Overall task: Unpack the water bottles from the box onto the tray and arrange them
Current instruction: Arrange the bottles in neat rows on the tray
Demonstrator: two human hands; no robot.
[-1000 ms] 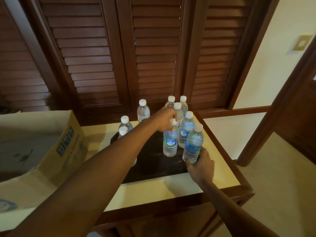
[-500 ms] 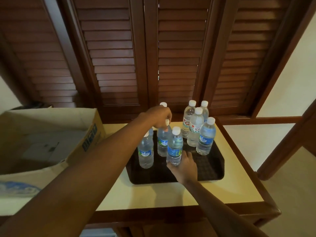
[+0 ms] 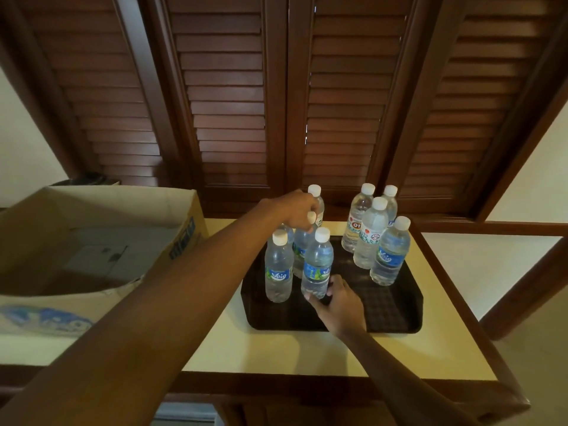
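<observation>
Several clear water bottles with white caps stand upright on a dark tray (image 3: 393, 315). One cluster is at the tray's left, another group (image 3: 373, 235) at its back right. My left hand (image 3: 295, 210) grips the cap of a bottle (image 3: 302, 247) in the left cluster. My right hand (image 3: 338, 299) holds the base of the front bottle (image 3: 317, 265) with fingers curled round it. Another blue-labelled bottle (image 3: 279, 269) stands just left of it. The open cardboard box (image 3: 101, 241) sits to the left on the table.
The tray lies on a cream table top with a dark wooden rim (image 3: 479, 339). Dark louvred shutters (image 3: 227, 103) stand close behind. The floor drops away to the right of the table. The tray's front right part holds no bottles.
My right hand carried its bottle from the right group across to the left cluster and set it down. My left hand shifted left to another bottle's cap. The view swung left.
</observation>
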